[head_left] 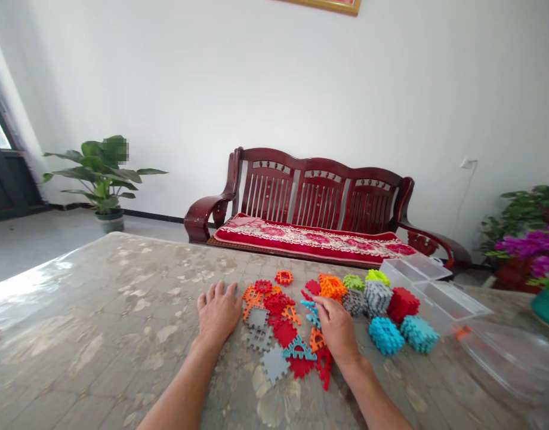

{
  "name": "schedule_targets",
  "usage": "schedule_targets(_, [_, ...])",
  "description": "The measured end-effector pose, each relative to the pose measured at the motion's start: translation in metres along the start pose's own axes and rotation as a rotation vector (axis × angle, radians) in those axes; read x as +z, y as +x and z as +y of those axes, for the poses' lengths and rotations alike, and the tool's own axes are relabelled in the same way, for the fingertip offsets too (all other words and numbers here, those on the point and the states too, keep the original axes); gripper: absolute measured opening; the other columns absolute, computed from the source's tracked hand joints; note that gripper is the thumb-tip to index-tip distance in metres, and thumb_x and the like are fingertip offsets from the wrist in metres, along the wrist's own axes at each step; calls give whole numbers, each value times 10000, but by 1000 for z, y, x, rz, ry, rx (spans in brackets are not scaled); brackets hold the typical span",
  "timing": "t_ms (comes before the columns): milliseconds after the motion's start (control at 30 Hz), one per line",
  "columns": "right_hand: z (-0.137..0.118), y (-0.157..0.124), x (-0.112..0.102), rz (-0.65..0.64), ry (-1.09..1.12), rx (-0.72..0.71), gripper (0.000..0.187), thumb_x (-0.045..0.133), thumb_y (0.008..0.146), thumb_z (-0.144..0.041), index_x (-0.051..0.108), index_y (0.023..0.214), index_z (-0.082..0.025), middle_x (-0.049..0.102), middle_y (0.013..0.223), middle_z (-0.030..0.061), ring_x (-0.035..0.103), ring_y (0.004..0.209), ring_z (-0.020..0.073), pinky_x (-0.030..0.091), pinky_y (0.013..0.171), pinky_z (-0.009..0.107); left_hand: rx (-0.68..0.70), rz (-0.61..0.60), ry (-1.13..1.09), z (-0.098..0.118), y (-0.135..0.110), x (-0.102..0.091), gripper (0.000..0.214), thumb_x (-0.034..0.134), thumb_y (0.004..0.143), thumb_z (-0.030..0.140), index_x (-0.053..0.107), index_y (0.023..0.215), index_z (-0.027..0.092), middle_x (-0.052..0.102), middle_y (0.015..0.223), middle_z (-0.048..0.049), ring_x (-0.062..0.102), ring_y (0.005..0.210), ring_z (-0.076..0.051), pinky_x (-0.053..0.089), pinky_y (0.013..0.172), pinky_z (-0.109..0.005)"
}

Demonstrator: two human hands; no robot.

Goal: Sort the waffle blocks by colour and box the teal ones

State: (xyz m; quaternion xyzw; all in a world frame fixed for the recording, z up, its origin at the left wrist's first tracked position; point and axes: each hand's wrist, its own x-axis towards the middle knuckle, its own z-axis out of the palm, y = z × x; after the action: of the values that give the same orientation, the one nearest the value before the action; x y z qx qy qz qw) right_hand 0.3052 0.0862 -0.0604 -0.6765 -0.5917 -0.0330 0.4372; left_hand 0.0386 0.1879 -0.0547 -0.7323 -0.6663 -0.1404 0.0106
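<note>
Toothed tiles (275, 364), loose and stacked, on a patterned tabletop (122, 322);
left hand (218, 313) palm down, fingers spread, beside the loose tiles; right hand (338, 327) at blue tiles (312, 307), fingertips together, whether pinching one cannot be told; single-colour stacks (378, 300) to its right, near a clear box (437, 306).

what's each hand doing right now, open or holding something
Left hand: open, palm down on the table, holding nothing visible.
Right hand: fingers curled at the blue pieces; whether it grips one cannot be told.
</note>
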Motion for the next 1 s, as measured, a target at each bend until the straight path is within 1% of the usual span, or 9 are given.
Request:
schedule_targets(100, [0,2,1,6,117,104,289,506,871,-355,768,959,-269,787,986,43,727,931,216,543,874,321,6,2,-7,-1,1,1,478,399,953,409,589,1365,259,515,1488,-135,420,1386,-301,286,1122,-494])
schedule_targets(267, [-1,5,4,-18,311,227,345,516,816,-439,764,911,-219,785,893,68,728,818,242,569,783,344,-4,-14,-6,1,-1,-3,487,391,952,398,587,1373,250,514,1488,-138,417,1390,-311,286,1125,-501])
schedule_targets(467, [-3,11,-10,-81,305,258,329,526,802,-406,776,897,-214,782,911,69,717,868,247,561,797,344,9,-21,-1,2,-2,-7,499,375,951,404,582,1377,249,511,1485,-138,420,1383,-308,289,1120,-486])
schedule_targets(567, [-5,13,-19,-121,273,261,313,537,884,-394,761,1002,-210,763,1013,66,697,915,231,559,831,343,12,-21,5,0,0,-4,502,380,943,410,587,1372,252,505,1488,-133,419,1378,-312,286,1119,-481])
schedule_targets(667, [-3,13,-24,-127,237,266,308,581,959,-391,663,1186,-199,663,1222,78,651,1028,224,557,887,393,22,-12,-14,-2,2,0,500,380,940,408,595,1362,251,514,1474,-142,427,1365,-313,293,1105,-479])
schedule_targets(733, [0,13,-30,-119,221,272,348,604,965,-393,606,1249,-192,608,1283,85,627,1074,232,554,906,433,27,-6,-24,-3,3,2,492,396,930,404,603,1351,254,525,1461,-143,435,1350,-314,297,1098,-477])
schedule_targets(800, [7,14,-41,-115,214,279,359,608,965,-391,591,1264,-191,594,1297,87,620,1087,233,552,914,446,30,1,-26,-3,3,3,489,403,925,401,606,1345,257,533,1454,-142,438,1342,-316,298,1093,-477])
schedule_targets(900, [22,17,-68,-116,206,291,319,586,968,-390,631,1220,-200,635,1251,89,636,1043,223,558,886,407,29,0,-16,-3,2,1,493,381,933,415,606,1343,260,539,1447,-139,439,1338,-313,303,1086,-475])
schedule_targets(1000, [46,16,-103,-76,167,363,329,545,873,-366,728,1068,-174,745,969,75,678,845,220,550,736,325,29,-7,-4,-1,2,-1,503,359,941,429,604,1347,260,545,1437,-138,448,1331,-311,310,1079,-475])
